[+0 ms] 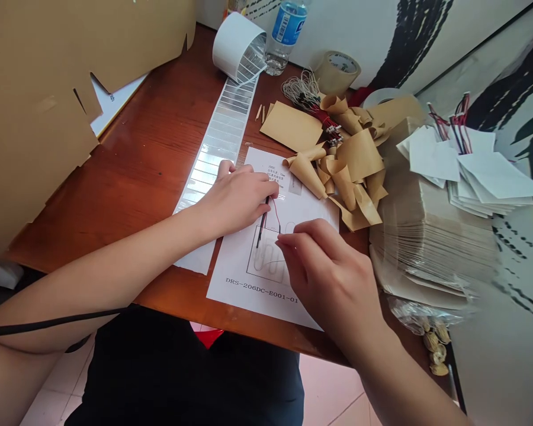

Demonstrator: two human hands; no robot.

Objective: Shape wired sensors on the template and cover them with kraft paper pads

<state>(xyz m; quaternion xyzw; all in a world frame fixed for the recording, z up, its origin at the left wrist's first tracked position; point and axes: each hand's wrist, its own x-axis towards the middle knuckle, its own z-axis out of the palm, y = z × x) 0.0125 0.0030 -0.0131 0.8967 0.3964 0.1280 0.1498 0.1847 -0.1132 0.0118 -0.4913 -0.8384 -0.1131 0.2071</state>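
Observation:
My left hand (240,195) rests on a white printed sheet (249,278) marked DRS-206DC-E001-01, its fingers pinched on the upper end of a thin black and red wire (263,223). The wire runs down over a loop outline drawn on the sheet. My right hand (328,272) hovers over the lower right of the drawing, fingers curled with the fingertips pressed together near the wire's lower end. Whether they hold the wire is hidden.
A strip of shiny labels (222,139) unrolls from a white roll (237,44). Curled brown backing papers (346,163), a wire bundle (304,94), a tape roll (337,71), a water bottle (284,32), stacked paper sheets (430,236) and cardboard (48,89) crowd the wooden table (146,154).

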